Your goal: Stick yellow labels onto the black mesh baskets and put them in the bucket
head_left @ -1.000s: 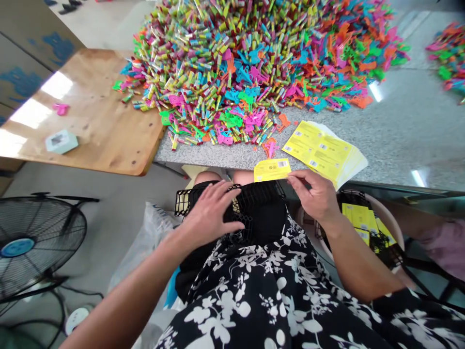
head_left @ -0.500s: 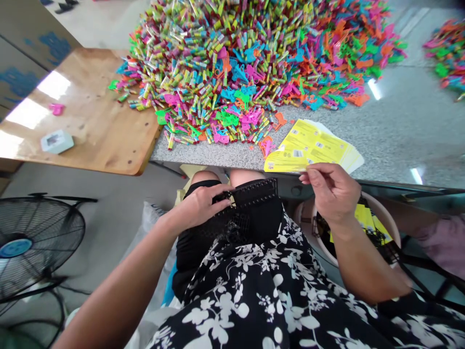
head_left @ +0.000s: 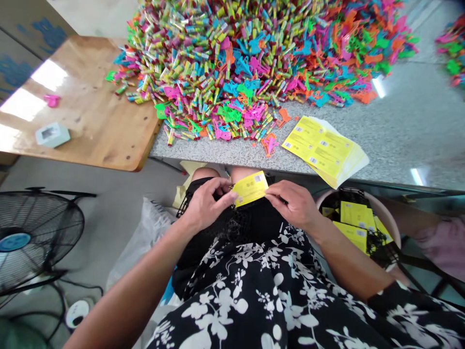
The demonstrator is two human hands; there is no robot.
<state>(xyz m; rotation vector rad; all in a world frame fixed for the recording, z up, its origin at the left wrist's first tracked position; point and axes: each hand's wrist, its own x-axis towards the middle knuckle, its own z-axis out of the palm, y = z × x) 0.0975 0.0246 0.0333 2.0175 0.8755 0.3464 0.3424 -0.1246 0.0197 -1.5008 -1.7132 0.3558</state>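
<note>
Over my lap, a yellow printed card [head_left: 250, 188] is stretched between my two hands. My left hand [head_left: 209, 202] pinches its left end, with a black plastic lattice piece [head_left: 184, 203] partly hidden under the fingers. At the card's right end, the thumb and fingers of my right hand [head_left: 292, 202] grip the edge. More black lattice pieces [head_left: 234, 228] lie on my lap, hard to tell from the dark cloth. A fanned stack of yellow card sheets [head_left: 325, 148] rests at the front edge of the grey stone table [head_left: 399, 135].
A big heap of small colourful plastic toys and tubes [head_left: 218, 72] covers the table's back. On the right, a round tub [head_left: 392, 213] holds yellow cards and black pieces. A wooden board [head_left: 105, 121] carries a small white box [head_left: 53, 134]. A black fan [head_left: 39, 237] stands left.
My right hand has moved left from the sheet stack to my lap, bringing a yellow card to my left hand. The stack's sheets have turned slightly, and the tub's contents now show.
</note>
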